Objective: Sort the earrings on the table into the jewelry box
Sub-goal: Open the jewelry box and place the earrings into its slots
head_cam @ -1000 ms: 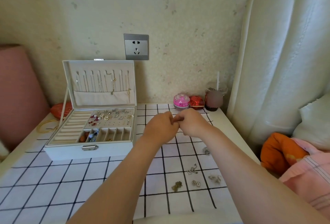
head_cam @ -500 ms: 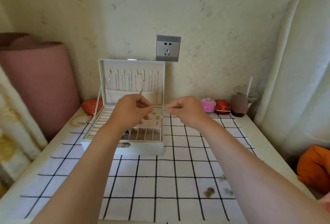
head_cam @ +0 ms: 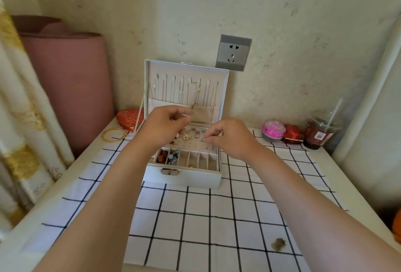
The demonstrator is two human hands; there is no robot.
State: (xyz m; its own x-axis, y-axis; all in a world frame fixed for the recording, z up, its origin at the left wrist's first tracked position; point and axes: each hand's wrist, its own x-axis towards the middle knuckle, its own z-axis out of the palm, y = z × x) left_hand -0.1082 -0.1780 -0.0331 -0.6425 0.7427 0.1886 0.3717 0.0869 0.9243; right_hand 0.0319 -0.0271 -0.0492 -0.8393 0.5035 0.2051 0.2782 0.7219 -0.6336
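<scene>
Over the open jewelry box (head_cam: 184,177), the left grip (head_cam: 167,127) is curled and the right grip (head_cam: 227,138) has its fingertips (head_cam: 207,140) pressed together; what either pinches is too small to tell. Several earrings (head_cam: 186,137) sit inside the box; one brownish earring (head_cam: 278,244) lies on the checked cloth (head_cam: 195,217) covering the desk (head_cam: 332,163).

Left hand (head_cam: 165,128) hides box (head_cam: 191,177) left side. Whether it or right hand (head_cam: 230,139) holds anything: too small. Orange thing (head_cam: 397,226) cropped right.
</scene>
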